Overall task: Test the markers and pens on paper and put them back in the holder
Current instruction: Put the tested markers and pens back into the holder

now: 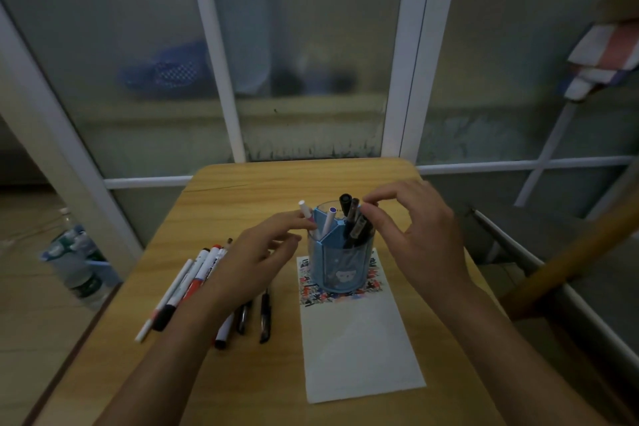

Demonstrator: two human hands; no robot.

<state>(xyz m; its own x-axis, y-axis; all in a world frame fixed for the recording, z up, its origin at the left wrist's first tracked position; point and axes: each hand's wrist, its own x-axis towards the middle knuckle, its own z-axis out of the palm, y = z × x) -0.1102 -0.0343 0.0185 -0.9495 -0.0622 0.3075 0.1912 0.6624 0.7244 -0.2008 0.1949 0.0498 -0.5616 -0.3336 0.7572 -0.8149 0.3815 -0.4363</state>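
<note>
Left hand (254, 261) hides upper ends of loose markers (193, 282); holder (340, 252) covers paper's (359, 349) far end.

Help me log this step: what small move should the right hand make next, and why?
Probably close thumb and forefinger on one dark pen and lift it out. The right hand hovers with its fingertips at the pen tops in the blue holder, while the left hand rests beside the holder and the paper in front shows bare space.

Holder (340, 263) on paper (359, 349), loose markers (193, 284) left of it
</note>
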